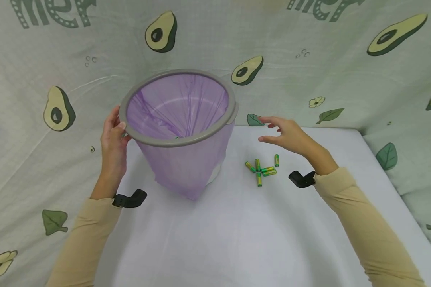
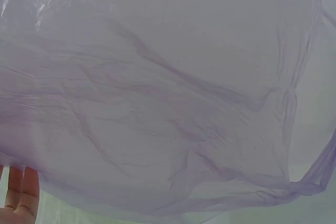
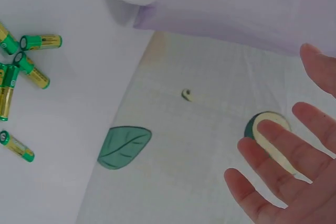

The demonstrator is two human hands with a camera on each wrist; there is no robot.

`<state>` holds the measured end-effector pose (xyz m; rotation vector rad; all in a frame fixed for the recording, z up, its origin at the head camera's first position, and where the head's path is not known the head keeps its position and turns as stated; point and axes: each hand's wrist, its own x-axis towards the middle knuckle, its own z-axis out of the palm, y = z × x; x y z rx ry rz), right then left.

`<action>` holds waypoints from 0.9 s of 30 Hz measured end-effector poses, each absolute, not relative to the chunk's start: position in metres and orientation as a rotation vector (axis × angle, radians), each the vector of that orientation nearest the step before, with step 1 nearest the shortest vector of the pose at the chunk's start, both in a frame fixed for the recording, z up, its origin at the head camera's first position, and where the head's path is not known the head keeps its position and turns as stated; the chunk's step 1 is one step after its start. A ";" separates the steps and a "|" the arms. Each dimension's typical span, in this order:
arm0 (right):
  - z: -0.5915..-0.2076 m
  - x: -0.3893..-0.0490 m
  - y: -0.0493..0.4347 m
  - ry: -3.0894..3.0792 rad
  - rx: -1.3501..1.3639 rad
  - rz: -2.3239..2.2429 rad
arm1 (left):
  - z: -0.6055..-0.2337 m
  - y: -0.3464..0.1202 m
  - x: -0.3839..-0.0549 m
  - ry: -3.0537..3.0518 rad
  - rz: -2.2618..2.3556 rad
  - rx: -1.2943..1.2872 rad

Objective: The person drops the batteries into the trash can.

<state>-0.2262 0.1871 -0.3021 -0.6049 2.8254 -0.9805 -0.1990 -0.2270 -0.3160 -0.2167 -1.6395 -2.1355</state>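
A trash bin with a grey rim (image 1: pixel 179 142) is lined with a purple bag (image 1: pixel 186 167), which also hangs over its outside. My left hand (image 1: pixel 114 149) holds the bin at the left of its rim, thumb near the edge; in the left wrist view only its fingers (image 2: pixel 23 195) show beside the bag. To the right of the bin my right hand (image 1: pixel 287 134) is in the air, touching nothing, its fingers spread in the right wrist view. Several green and yellow batteries (image 1: pixel 259 179) lie on the table below it.
A white-covered table (image 1: pixel 237 239) bears the bin and batteries. Behind and beside it hangs a pale cloth (image 1: pixel 201 36) printed with avocados and leaves. A small bit of green (image 1: pixel 177 137) shows inside the bin; what it is cannot be made out.
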 end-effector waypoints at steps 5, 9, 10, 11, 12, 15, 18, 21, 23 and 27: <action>-0.325 -0.227 0.197 2.805 -0.528 -0.997 | -0.316 -0.227 -0.199 -1.647 -2.135 -0.215; -0.341 -0.228 0.205 2.805 -0.520 -0.991 | -0.317 -0.227 -0.200 -1.637 -2.138 -0.225; -0.345 -0.229 0.206 2.803 -0.509 -0.993 | -0.317 -0.227 -0.200 -1.636 -2.136 -0.228; -0.348 -0.229 0.208 2.801 -0.502 -0.992 | -0.317 -0.227 -0.201 -1.631 -2.138 -0.230; -0.352 -0.229 0.210 2.800 -0.487 -0.996 | -0.318 -0.227 -0.201 -1.630 -2.136 -0.231; -0.364 -0.230 0.215 2.788 -0.432 -0.994 | -0.318 -0.226 -0.201 -1.626 -2.135 -0.226; -0.377 -0.230 0.220 2.773 -0.376 -0.990 | -0.317 -0.226 -0.201 -1.623 -2.138 -0.218; -0.388 -0.230 0.225 2.766 -0.321 -0.989 | -0.317 -0.226 -0.201 -1.626 -2.137 -0.220; -0.395 -0.231 0.228 2.764 -0.285 -0.991 | -0.317 -0.226 -0.200 -1.631 -2.134 -0.223; -0.408 -0.231 0.233 2.754 -0.219 -0.999 | -0.317 -0.226 -0.200 -1.636 -2.131 -0.227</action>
